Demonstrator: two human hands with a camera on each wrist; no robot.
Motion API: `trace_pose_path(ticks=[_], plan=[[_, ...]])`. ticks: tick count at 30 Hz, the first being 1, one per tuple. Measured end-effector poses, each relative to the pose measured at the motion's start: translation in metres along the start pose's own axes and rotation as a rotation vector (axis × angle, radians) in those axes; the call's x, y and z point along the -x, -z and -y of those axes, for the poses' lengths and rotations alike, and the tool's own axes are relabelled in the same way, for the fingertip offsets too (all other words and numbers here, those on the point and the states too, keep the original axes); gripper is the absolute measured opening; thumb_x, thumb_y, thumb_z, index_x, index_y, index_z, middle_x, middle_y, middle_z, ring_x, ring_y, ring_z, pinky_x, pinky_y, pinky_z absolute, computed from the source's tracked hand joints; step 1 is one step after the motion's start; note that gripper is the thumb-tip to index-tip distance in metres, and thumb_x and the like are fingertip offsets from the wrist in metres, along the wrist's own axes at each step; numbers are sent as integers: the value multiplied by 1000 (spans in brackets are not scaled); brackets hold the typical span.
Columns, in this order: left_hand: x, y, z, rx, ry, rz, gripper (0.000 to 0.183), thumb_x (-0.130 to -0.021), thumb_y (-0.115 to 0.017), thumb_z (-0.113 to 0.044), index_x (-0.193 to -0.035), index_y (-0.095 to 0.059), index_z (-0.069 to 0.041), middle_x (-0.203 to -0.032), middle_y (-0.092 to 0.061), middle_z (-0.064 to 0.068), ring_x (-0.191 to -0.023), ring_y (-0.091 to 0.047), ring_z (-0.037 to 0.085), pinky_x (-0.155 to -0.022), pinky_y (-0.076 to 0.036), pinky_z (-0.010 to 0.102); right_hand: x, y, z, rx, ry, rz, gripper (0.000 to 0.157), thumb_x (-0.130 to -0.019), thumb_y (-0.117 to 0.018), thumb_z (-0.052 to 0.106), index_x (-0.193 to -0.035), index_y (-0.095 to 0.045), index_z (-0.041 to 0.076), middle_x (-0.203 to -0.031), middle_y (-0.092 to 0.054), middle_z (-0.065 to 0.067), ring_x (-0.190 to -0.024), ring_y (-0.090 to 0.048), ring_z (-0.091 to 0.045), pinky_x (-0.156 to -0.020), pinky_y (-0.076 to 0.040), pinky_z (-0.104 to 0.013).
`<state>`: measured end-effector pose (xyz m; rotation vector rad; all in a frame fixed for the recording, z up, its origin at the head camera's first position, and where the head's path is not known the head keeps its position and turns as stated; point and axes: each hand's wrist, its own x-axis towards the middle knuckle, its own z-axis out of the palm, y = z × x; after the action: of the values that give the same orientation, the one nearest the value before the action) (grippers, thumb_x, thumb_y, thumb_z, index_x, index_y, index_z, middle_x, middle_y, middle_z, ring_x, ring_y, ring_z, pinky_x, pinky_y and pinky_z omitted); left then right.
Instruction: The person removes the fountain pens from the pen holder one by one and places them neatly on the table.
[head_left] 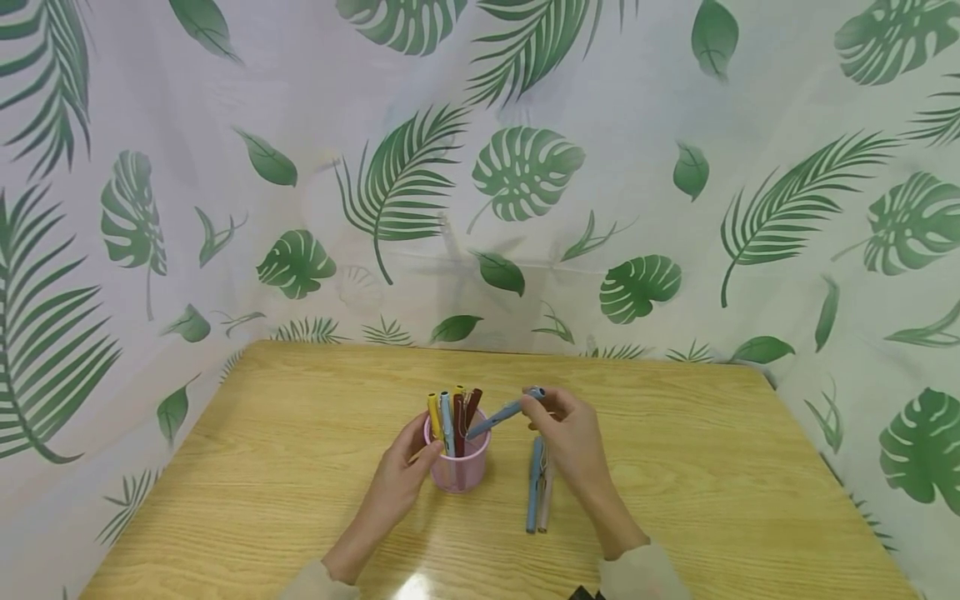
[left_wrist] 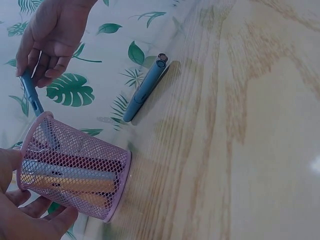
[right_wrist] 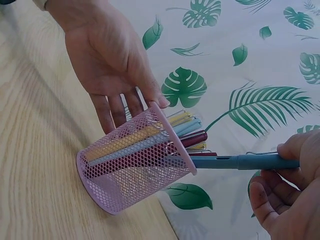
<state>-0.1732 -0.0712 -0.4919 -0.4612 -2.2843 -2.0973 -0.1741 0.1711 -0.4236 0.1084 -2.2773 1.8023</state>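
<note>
A pink mesh pen cup [head_left: 468, 477] stands upright on the table, steadied by my left hand [head_left: 396, 471], whose thumb lies at the rim with the fingers around the side. Inside it are yellow pens [right_wrist: 179, 118], a light blue pen [head_left: 447, 421] and dark red pens [right_wrist: 196, 138]. My right hand [head_left: 576, 437] pinches a blue pen [right_wrist: 225, 162] near its upper end. This pen slants over the rim, its lower part inside the cup. Beneath the right hand, another blue pen [head_left: 534, 492] and a greyish pen [head_left: 546, 500] lie side by side on the table.
The wood-grain table [head_left: 300, 467] reaches back to a white cloth [head_left: 420, 275] printed with green leaves, which also hangs along both sides. Bright glare [head_left: 414, 586] shows on the front edge.
</note>
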Motion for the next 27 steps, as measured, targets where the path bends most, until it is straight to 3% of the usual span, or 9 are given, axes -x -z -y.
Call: trace_pose_path(ticks=[9, 16, 27], plan=[[0, 0, 0, 5, 13, -5, 58, -107, -58, -16, -154, -35, 9, -152, -44, 33, -141, -44, 47, -117, -35, 60, 0, 15, 4, -57, -28, -4, 25, -102, -69, 18, -114, -71, -3, -104, -71, -17, -96, -67, -21, -84, -60, -32], [0, 0, 0, 2, 12, -7, 58, -107, -58, -16, -154, -35, 9, -151, -45, 33, -141, -44, 47, -118, -34, 59, -1, 27, 6, -73, -77, -30, 28, -103, -67, 20, -118, -70, -5, -103, -71, -17, -89, -68, -18, -85, -59, -29], [0, 0, -1, -1, 11, -11, 58, -107, -58, -16, -155, -36, 8, -151, -46, 31, -140, -46, 45, -118, -35, 58, -2, 45, 8, -119, -43, -62, 30, -103, -67, 18, -117, -68, -8, -103, -72, -1, -91, -68, -16, -83, -59, -27]])
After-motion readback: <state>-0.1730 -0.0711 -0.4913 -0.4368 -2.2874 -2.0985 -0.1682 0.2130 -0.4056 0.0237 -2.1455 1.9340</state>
